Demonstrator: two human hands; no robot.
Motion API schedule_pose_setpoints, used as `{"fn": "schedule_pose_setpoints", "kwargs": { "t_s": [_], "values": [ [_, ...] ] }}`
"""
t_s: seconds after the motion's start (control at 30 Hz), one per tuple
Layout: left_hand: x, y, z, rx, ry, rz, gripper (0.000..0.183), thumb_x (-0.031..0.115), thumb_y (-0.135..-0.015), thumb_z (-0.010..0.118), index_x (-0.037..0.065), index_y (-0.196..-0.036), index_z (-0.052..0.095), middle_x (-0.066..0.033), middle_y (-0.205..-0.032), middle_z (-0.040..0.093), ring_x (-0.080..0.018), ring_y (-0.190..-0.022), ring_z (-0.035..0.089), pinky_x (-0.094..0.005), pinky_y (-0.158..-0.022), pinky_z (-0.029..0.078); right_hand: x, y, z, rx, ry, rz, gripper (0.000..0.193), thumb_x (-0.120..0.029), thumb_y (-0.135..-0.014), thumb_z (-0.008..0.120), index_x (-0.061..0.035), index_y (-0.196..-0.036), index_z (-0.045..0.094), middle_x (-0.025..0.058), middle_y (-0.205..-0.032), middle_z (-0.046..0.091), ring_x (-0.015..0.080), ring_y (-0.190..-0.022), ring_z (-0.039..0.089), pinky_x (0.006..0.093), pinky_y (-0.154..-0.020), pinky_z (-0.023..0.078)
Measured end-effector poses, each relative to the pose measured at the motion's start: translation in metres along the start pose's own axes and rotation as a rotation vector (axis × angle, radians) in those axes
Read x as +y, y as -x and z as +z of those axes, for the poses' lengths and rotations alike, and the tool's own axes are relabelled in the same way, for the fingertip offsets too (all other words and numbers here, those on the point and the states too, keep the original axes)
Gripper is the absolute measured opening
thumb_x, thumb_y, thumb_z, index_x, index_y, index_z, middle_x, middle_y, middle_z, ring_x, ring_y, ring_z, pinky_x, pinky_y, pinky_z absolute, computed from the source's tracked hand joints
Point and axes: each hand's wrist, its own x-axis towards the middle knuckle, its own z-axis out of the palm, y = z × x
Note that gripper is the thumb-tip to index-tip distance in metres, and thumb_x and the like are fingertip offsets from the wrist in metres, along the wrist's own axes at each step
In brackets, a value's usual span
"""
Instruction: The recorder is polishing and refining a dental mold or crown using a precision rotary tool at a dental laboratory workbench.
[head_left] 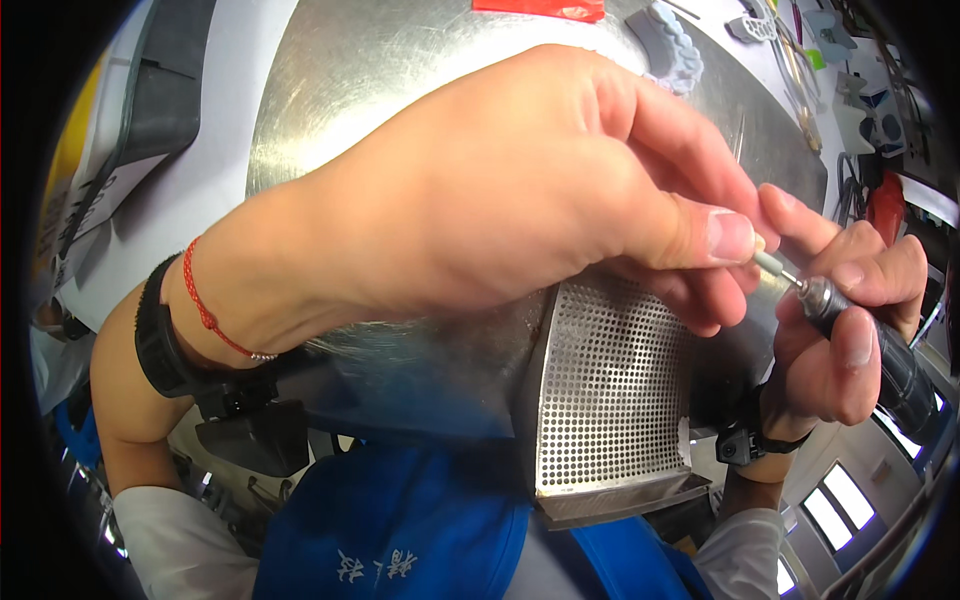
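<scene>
Right of the frame's centre, the left hand [540, 190] pinches a small pale piece [759, 242], mostly hidden, in its fingers [690, 235] by the grey bit [769, 264] of the handpiece [888, 365] the right hand [866, 275] grips; seemingly shaping, next calling for light, steady contact

A smooth white counter [232, 95] is seen at the upper left and again along the upper right. It is largely covered by a broad, scratched plate of brushed silver metal with a curved left edge [400, 55]. Strong white light is thrown back from the plate's upper left part, while its lower part is left in shade. At the lower right, a pale grey wall [886, 500] is broken by a bright window with upright panes [828, 520]. The lower left background is dim and cannot be clearly made out.
</scene>
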Motion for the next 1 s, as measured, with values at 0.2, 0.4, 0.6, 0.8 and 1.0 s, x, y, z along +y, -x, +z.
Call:
{"fn": "schedule_pose_setpoints", "kwargs": {
  "t_s": [0.2,0.4,0.6,0.8,1.0],
  "values": [
    [0.002,-0.002,0.002,-0.012,0.013,-0.016,0.019,0.004,-0.097,0.064,-0.011,-0.108,0.068,-0.0191,-0.123,0.07,-0.0216,-0.092,0.073,-0.0316,-0.086,0.059,-0.007,0.0,-0.005,-0.053,0.0,0.013,0.022,-0.02,-0.087,0.058,-0.0012,-0.096,0.052,0.0144,-0.068,0.052,0.0473,-0.1,0.072,0.0404,-0.083,0.059],
    [-0.004,-0.004,0.002,-0.002,-0.028,0.037,0.021,0.007,-0.099,0.067,-0.007,-0.114,0.068,-0.0226,-0.107,0.073,-0.0251,-0.086,0.076,-0.0327,-0.076,0.063,-0.009,0.001,-0.008,-0.094,0.004,0.017,0.022,-0.02,-0.087,0.058,-0.001,-0.097,0.051,0.0141,-0.07,0.051,0.0501,-0.104,0.07,0.044,-0.084,0.06],
    [0.0,-0.004,0.003,-0.001,-0.071,-0.005,0.023,0.009,-0.099,0.067,-0.008,-0.114,0.068,-0.0213,-0.105,0.074,-0.0238,-0.083,0.075,-0.0314,-0.078,0.061,-0.005,0.001,-0.009,-0.087,-0.061,0.028,0.024,-0.02,-0.087,0.058,-0.0002,-0.098,0.049,0.0133,-0.072,0.046,0.0523,-0.105,0.069,0.047,-0.088,0.059],
    [0.002,-0.003,0.004,-0.022,-0.081,-0.007,0.025,0.011,-0.1,0.065,-0.009,-0.115,0.068,-0.019,-0.101,0.074,-0.0221,-0.083,0.074,-0.0301,-0.078,0.06,-0.007,-0.001,-0.002,-0.004,0.045,-0.004,0.025,-0.022,-0.087,0.059,-0.0013,-0.098,0.049,0.0189,-0.074,0.056,0.0411,-0.088,0.073,0.0348,-0.073,0.059],
    [0.003,0.0,0.003,0.017,-0.015,-0.058,0.017,0.003,-0.095,0.066,-0.011,-0.102,0.071,-0.0173,-0.098,0.073,-0.0192,-0.079,0.071,-0.0313,-0.08,0.059,-0.003,-0.001,0.002,0.01,0.083,0.017,0.024,-0.023,-0.088,0.059,-0.0018,-0.097,0.051,0.0179,-0.071,0.057,0.0384,-0.085,0.074,0.0323,-0.069,0.058]
  ]
}}
